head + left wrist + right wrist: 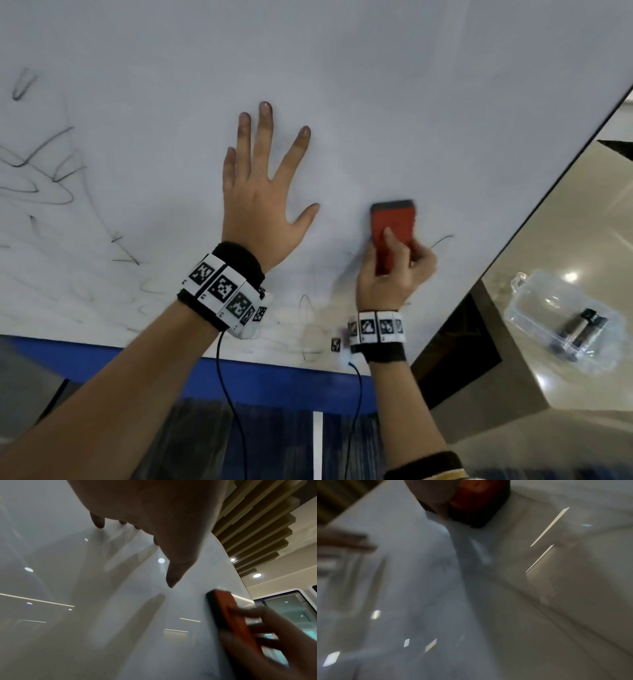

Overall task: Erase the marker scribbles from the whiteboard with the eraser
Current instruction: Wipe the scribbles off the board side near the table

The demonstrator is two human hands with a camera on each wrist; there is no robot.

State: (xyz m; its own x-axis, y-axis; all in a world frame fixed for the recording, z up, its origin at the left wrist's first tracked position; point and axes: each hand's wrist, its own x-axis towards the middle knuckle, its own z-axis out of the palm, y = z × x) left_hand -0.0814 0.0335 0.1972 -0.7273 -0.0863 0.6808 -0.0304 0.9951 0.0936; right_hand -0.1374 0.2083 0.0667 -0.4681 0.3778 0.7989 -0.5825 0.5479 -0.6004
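The whiteboard [376,85] fills most of the head view. Black marker scribbles [44,171] cover its left side, with fainter loops [310,329] along the bottom and a short stroke [442,241] to the right of the eraser. My left hand [263,192] lies flat on the board, fingers spread. My right hand [397,270] grips a red eraser [394,229] with a dark felt edge and presses it against the board. The left wrist view shows the eraser [229,616] and the left thumb [173,577]. In the blurred right wrist view the eraser [476,500] shows at the top.
A black frame runs down the board's right edge [548,202]. Beyond it, a clear plastic box [561,315] holding a dark cylinder sits on a beige counter [513,394]. A blue band [137,363] runs under the board. Cables hang from both wristbands.
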